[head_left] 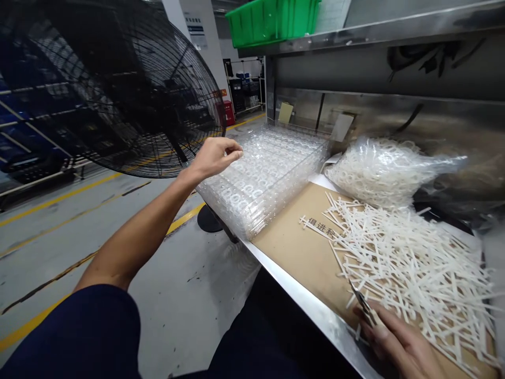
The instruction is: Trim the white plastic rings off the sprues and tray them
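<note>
While the head camera looks down along the steel bench (pixel 311 310), the right hand (pixel 400 345) clamps small snips (pixel 363 308) at the edge of a heap of white plastic runners (pixel 410 273) on cardboard (pixel 294 247): light, stiff, likely snappy strips, best taken by a stem. The left hand (pixel 215 158) hangs bunched above stacked clear trays (pixel 262 179), light and slick-looking; whether it pinches anything can't be told.
</note>
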A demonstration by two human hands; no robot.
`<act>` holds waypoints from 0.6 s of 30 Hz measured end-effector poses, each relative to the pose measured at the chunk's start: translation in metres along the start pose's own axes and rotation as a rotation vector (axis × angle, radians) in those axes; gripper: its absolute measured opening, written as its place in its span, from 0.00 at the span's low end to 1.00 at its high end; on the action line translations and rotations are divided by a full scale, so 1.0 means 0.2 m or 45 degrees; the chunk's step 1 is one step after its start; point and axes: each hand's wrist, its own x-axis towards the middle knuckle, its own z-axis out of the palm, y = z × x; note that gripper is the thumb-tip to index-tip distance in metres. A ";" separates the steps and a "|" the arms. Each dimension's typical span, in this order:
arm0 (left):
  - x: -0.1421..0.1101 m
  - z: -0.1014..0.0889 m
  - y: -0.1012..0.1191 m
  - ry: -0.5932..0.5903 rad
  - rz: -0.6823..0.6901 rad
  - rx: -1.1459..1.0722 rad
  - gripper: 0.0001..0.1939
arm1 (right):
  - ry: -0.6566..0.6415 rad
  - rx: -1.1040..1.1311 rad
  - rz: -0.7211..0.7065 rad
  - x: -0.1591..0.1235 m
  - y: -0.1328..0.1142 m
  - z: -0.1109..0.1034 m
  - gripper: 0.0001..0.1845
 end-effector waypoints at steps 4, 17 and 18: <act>-0.21 0.06 0.37 0.101 0.214 0.021 0.07 | -0.060 -0.208 -0.537 -0.02 -0.09 0.04 0.15; -0.53 1.04 1.13 -1.009 0.850 -0.253 0.12 | -0.076 -0.530 -1.145 0.00 -0.09 0.11 0.18; -0.53 1.08 1.16 -1.047 0.883 -0.188 0.10 | -0.077 -0.529 -1.163 0.00 -0.09 0.11 0.19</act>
